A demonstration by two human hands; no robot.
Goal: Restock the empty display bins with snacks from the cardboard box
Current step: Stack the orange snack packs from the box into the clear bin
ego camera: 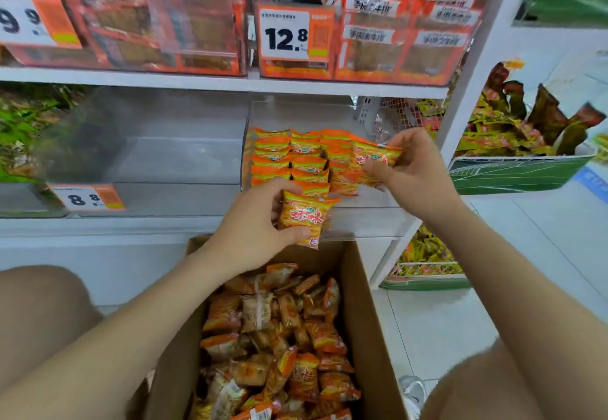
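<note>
A shop is shown, of the kind where packaged snacks are sold loose from an aisle. White shelves are lined with clear plastic bins packed with red and orange packets. Printed price tags reading 12.8, 8.8 and 9.9 are fixed to the bin fronts. A cardboard box full of small snack packets is set on the pale tiled floor below the shelves.

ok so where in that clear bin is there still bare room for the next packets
Free: the clear bin's front floor, between the stacked orange packets and the front wall, and the empty bin to its left. Crowded: the back rows, and the right side where the right hand is placing a packet.
</note>
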